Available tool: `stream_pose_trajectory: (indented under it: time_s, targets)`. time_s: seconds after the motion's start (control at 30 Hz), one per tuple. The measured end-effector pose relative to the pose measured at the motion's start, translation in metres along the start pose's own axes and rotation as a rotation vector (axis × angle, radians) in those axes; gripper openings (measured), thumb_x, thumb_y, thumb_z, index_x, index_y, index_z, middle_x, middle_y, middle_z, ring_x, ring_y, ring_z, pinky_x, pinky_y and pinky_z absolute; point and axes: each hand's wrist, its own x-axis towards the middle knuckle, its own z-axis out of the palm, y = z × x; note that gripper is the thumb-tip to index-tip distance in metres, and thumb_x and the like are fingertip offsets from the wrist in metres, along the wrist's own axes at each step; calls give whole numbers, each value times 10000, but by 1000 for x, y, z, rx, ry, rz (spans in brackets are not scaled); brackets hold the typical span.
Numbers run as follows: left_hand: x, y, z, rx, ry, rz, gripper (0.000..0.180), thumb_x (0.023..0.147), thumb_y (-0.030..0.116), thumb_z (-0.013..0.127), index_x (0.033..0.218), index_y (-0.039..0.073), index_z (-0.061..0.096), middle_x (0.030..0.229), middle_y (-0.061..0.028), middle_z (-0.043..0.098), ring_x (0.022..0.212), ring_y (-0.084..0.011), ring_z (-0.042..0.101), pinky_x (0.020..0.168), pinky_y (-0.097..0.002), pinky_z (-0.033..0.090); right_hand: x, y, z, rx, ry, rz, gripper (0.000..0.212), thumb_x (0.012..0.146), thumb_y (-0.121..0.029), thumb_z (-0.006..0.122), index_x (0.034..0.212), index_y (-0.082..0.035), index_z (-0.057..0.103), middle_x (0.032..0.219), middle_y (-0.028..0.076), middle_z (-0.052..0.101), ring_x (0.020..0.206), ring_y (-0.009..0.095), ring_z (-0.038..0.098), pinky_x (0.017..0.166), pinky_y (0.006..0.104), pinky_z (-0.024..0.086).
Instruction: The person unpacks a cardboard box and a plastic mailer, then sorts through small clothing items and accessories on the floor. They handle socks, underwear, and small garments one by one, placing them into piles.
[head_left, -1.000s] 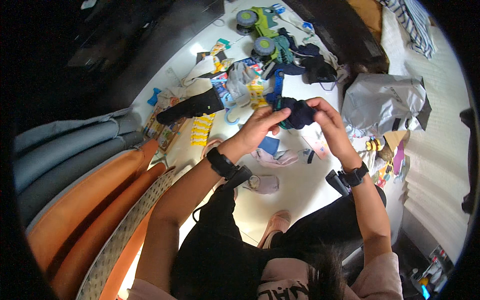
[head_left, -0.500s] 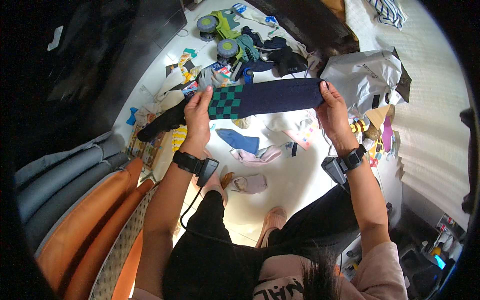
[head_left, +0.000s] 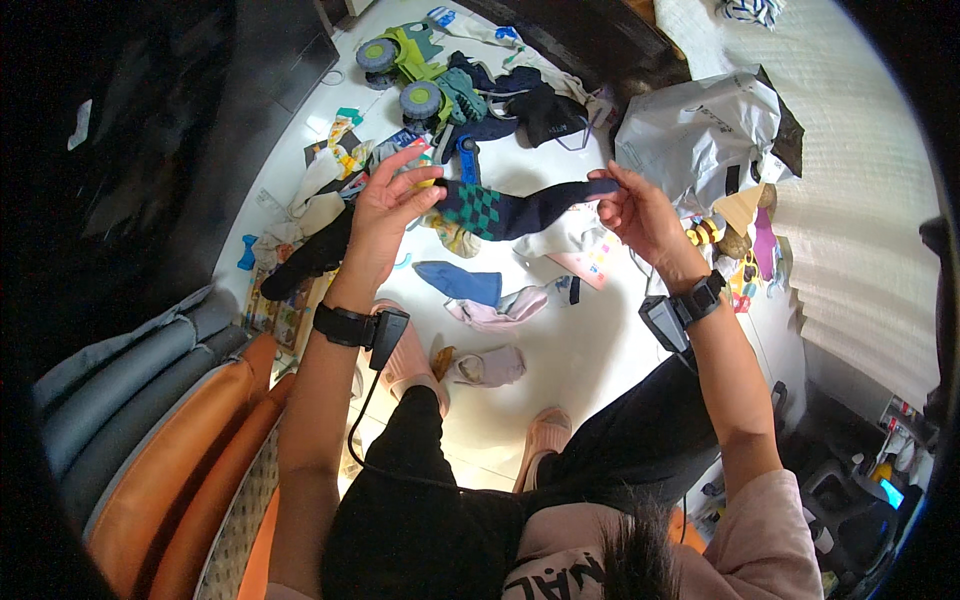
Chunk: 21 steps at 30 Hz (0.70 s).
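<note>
A dark navy sock (head_left: 530,212) with a green checkered band hangs slack between my two hands, above the floor. My left hand (head_left: 385,212) pinches its checkered end between thumb and forefinger, the other fingers spread. The far right end is gripped by the fingertips of my right hand (head_left: 640,212). Below the sock lie a blue sock-like piece (head_left: 460,282), a pinkish cloth piece (head_left: 500,310) and a small pale sock (head_left: 488,366). Beside my left wrist is a black sock-like piece (head_left: 305,262).
A green toy truck (head_left: 405,65) with grey wheels stands at the back, near a black face mask (head_left: 550,115) and dark clothes. A silvery-white plastic bag (head_left: 700,135) lies at the right by a pale curtain (head_left: 850,200). Orange and grey cushions (head_left: 170,460) line the left.
The sock was stretched flat and taut; now it sags and twists, and its ends are closer together. My left hand's fingers have spread out.
</note>
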Motion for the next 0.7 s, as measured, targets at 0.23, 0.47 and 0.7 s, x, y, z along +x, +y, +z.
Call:
stream_pose_trajectory:
  time_s: [0.23, 0.47, 0.7]
  targets:
    - [5, -6, -3, 166, -14, 11, 429, 934, -2, 709, 1339, 39, 574, 1132, -97, 704, 976, -144, 689, 871, -266, 548, -1, -2, 8, -197, -14, -84, 255, 1047, -207, 607, 1174, 7, 663, 1149, 140, 755, 844, 136, 744, 602, 212, 478]
    - [-15, -21, 57, 418, -219, 166, 556, 849, 102, 821, 1342, 53, 568, 1264, -88, 659, 1143, -194, 642, 913, -328, 516, -22, -11, 41, -313, -166, -211, 210, 1075, -257, 564, 1047, -57, 623, 1010, 157, 776, 793, 149, 737, 607, 205, 470]
    - [5, -28, 64, 717, -218, 461, 204, 842, 37, 793, 879, 17, 594, 1016, -108, 719, 1031, -207, 683, 941, -344, 508, -33, -32, 30, -127, -154, -389, 312, 1074, -375, 550, 947, -98, 614, 668, 57, 656, 588, 130, 600, 591, 236, 457]
